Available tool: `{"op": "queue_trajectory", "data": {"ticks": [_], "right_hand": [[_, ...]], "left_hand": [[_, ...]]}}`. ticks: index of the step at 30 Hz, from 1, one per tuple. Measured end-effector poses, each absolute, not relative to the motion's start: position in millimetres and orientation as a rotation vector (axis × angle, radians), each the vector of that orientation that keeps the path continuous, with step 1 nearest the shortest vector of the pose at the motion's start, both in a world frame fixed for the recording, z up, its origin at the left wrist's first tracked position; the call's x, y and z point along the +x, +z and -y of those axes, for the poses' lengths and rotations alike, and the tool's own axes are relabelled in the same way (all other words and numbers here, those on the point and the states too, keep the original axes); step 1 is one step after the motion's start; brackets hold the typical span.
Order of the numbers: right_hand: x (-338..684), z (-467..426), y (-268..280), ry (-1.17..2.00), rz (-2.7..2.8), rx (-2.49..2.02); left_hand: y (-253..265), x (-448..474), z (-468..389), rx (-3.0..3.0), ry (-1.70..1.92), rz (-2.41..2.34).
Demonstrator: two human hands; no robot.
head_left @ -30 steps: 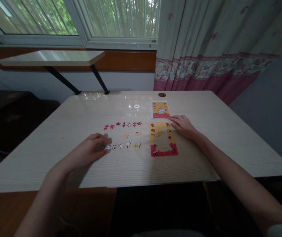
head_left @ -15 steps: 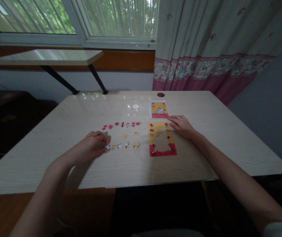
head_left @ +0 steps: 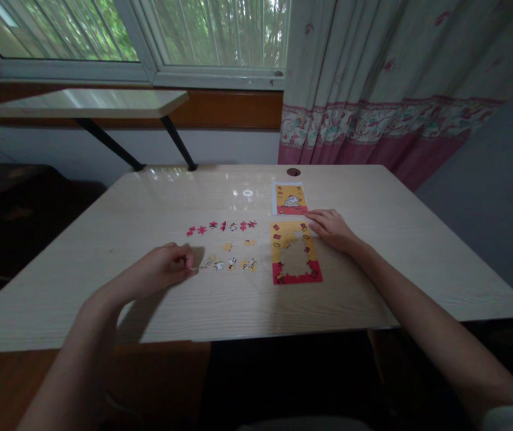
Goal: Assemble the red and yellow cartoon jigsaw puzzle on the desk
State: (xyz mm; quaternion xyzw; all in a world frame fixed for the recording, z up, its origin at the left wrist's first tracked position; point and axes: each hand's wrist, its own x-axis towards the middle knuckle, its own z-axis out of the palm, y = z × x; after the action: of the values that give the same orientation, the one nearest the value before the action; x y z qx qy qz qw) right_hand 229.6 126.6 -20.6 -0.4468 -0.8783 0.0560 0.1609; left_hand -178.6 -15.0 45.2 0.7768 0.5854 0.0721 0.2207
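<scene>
My left hand [head_left: 170, 263] is closed in a pinch at the left end of the lower row, with a pale jigsaw puzzle piece [head_left: 194, 268] showing at the fingertips. To its right lie several white and yellow pieces [head_left: 218, 265]. Two yellow pieces [head_left: 228, 246] sit above these, and a row of red pieces [head_left: 202, 230] runs farther back. My right hand [head_left: 333, 230] rests flat, fingers stretched, its tips by the lower right corner of the small reference picture [head_left: 290, 199]. Below that picture lies the partly assembled puzzle [head_left: 296, 279], a yellow and red border around an open middle.
All of this lies on a pale wooden desk [head_left: 355, 299]. A raised shelf [head_left: 90, 105] on black legs stands at the back left. Behind the desk are a window [head_left: 215, 36] and a patterned curtain [head_left: 350, 90]. A round hole [head_left: 293, 172] is near the back edge.
My left hand has pulled slightly left and lifted, with a piece from the left end of the lower row pinched in it. My right hand has stayed in place.
</scene>
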Motion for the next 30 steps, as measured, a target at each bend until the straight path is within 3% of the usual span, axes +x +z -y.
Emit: {"op": "queue_trajectory", "data": {"ticks": [9,20,25,30], "right_hand": [[229.4,-126.4,-20.1,0.175,2.511,-1.283],[219.2,-110.6,-4.0,0.124,2.312,-1.165],[196.8,-83.6,7.6,0.360,2.083,-0.778],[186.5,-76.5,1.4,0.580,1.890,-0.806]], "left_hand": [[52.9,-184.0,17.5,2.089,0.228,-1.580],[56.3,-81.7,-12.3,1.478,0.853,-1.296],[57.6,-16.9,-36.3,1.218,0.883,-1.229],[50.5,6.1,-47.3,1.134,0.886,-1.127]]}}
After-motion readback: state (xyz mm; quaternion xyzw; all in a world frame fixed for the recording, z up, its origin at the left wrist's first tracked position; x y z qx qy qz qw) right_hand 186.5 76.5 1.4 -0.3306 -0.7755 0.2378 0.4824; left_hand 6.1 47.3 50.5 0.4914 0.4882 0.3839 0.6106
